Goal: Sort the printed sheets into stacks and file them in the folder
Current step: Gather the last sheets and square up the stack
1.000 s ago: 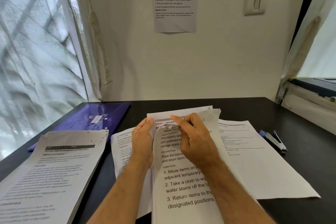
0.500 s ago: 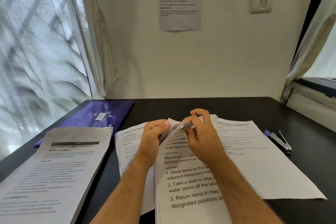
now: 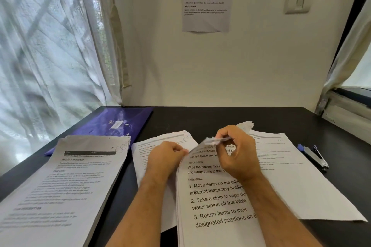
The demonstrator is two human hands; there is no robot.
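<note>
- You are in the sorting step. Your hands are working on the bundle of sheets (image 3: 216, 202) in front of you, which lies partly over other papers on the dark table (image 3: 220, 118).
- Your left hand (image 3: 163, 158) is curled at the bundle's top left edge. It seems to pinch the papers there and keep them steady.
- Your right hand (image 3: 236, 152) is curled at the top of the bundle. Its thumb and fingers pinch the bent-up top corner of the pages, which looks blurry.
- A thick stack (image 3: 66, 182) lies to your left. One flat sheet (image 3: 297, 182) lies to your right, and another sheet (image 3: 158, 142) peeks out under your left hand.
- The purple folder (image 3: 118, 124) lies shut at the far left of the table, partly under the thick stack. Nothing looks filed yet.
- A stapler (image 3: 315, 156) sits at the right, apart from the papers.
- I think your next move is to peel off just one page. Go slowly so two pages do not stick together, then read its top and lay it on the pile it matches.
</note>
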